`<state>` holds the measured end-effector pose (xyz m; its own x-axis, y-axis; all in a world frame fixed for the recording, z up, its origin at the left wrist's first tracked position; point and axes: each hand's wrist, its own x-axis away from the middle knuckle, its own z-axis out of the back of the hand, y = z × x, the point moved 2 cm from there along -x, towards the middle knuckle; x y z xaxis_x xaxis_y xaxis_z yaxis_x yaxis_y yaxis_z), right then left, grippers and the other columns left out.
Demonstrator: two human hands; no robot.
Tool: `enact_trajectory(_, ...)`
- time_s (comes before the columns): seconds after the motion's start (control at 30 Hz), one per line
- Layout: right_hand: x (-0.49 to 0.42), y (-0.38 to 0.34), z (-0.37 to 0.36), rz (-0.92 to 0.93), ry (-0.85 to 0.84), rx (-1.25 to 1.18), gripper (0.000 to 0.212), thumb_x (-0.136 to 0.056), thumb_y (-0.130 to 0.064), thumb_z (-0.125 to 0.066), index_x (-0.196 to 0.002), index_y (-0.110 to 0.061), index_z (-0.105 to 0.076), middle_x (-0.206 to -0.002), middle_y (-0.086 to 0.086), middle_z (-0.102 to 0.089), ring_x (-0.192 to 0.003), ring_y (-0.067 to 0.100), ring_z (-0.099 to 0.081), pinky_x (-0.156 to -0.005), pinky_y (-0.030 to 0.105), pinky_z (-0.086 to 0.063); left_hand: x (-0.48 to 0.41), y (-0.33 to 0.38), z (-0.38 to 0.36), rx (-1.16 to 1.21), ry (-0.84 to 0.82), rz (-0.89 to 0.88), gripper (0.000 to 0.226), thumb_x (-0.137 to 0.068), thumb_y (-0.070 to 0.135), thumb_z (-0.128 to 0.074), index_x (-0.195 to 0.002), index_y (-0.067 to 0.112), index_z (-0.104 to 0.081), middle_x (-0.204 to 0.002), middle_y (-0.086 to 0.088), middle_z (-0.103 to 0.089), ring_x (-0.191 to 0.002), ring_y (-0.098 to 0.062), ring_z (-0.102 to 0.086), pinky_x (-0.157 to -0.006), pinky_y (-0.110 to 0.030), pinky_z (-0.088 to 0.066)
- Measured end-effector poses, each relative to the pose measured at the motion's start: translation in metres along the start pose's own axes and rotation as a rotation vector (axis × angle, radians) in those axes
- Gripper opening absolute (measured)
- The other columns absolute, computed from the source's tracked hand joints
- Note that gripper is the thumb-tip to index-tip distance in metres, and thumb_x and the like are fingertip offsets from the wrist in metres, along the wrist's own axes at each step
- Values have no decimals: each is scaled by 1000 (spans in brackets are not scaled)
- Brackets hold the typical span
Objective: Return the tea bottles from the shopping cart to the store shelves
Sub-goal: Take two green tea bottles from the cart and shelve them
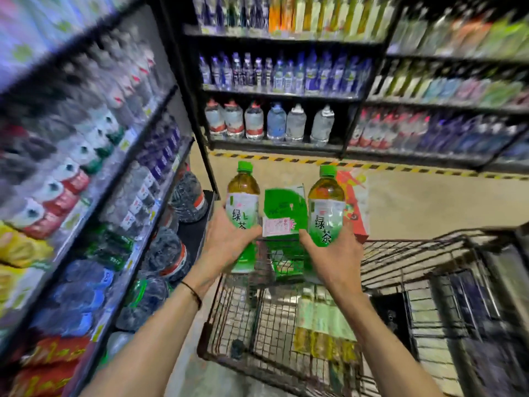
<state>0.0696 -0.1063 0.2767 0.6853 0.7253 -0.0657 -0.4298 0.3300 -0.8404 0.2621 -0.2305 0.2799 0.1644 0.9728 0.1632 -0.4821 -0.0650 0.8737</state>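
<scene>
Your left hand (229, 242) is wrapped around one green-capped tea bottle (242, 202), and your right hand (335, 262) is wrapped around a second tea bottle (326, 206). Both bottles stand upright above the far end of the shopping cart (400, 259). More tea bottles (317, 328) lie in the cart basket at 6 o'clock. Stocked shelves (274, 94) stand at 12 o'clock.

Green-capped amber tea bottles (242, 202) with green-white labels, dark wire cart (400, 253), yellow-black striped floor tape (286, 159)
</scene>
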Motion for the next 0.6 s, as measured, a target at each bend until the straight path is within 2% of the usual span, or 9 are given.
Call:
enact_trajectory(0.07, 2, -26, 17, 52, 18, -24, 54, -73, -49, -81, -114, -33, -50, -89, -20, -62, -76, -4, -63, -72, 15, -47, 9, 24, 21, -16, 43, -19, 70, -62, 35, -96, -115, 20, -54, -105, -3, -67, -93, -21, -67, -79, -41, -58)
enact_trajectory(0.1, 3, -39, 25, 69, 22, -53, 53, -71, -42, -83, -112, -32, -51, -88, -20, -64, -77, -7, -63, -67, 7, -44, 14, 34, 32, -9, 64, -28, 64, -61, 32, -94, -111, 20, -56, -102, -5, -69, -90, -23, -69, -76, -44, -61)
enact_trajectory(0.17, 6, -61, 37, 104, 11, -102, 51, -67, -31, -85, -106, -33, -51, -85, -17, -65, -77, -15, -62, -55, 2, -42, 26, 51, 50, 17, 96, -41, 55, -61, 27, -92, -104, 21, -58, -94, -6, -73, -83, -25, -74, -70, -44, -63)
enact_trajectory(0.27, 9, -96, 49, 196, -25, -137, 51, -67, -26, -85, -102, -31, -48, -81, -12, -63, -73, -13, -62, -49, 6, -44, 48, 70, 76, 57, 180, -61, 53, -61, 22, -91, -101, 23, -57, -92, -8, -73, -81, -27, -74, -70, -49, -64)
enact_trajectory(0.37, 11, -130, 58, 286, -63, -145, 51, -68, -30, -83, -102, -25, -46, -73, -13, -60, -62, -2, -62, -49, 19, -46, 77, 87, 100, 66, 295, -90, 50, -65, 21, -92, -100, 24, -57, -89, -3, -72, -78, -19, -73, -64, -39, -62)
enact_trajectory(0.4, 14, -140, 62, 313, -78, -147, 51, -67, -33, -83, -102, -25, -46, -71, -15, -60, -61, -4, -61, -49, 20, -46, 89, 92, 109, 76, 334, -88, 49, -66, 22, -92, -100, 25, -57, -88, 0, -72, -76, -15, -72, -61, -35, -60)
enact_trajectory(0.5, 23, -161, 73, 395, -127, -200, 51, -67, -31, -84, -103, -24, -49, -68, -17, -60, -65, -17, -58, -46, 8, -36, 126, 102, 134, 93, 445, -78, 45, -68, 22, -92, -100, 22, -60, -86, 1, -74, -73, -14, -72, -61, -32, -57)
enact_trajectory(0.53, 28, -165, 75, 420, -149, -220, 51, -67, -30, -83, -104, -25, -48, -69, -16, -62, -66, -16, -59, -48, 9, -38, 140, 105, 142, 99, 482, -78, 45, -69, 21, -93, -101, 21, -61, -87, -1, -74, -73, -15, -72, -61, -33, -59)
enact_trajectory(0.6, 37, -171, 80, 471, -210, -250, 51, -67, -32, -83, -104, -28, -48, -74, -14, -65, -67, -10, -62, -51, 14, -44, 169, 108, 155, 112, 576, -79, 46, -70, 19, -94, -101, 21, -60, -89, -1, -74, -69, -10, -71, -56, -25, -57)
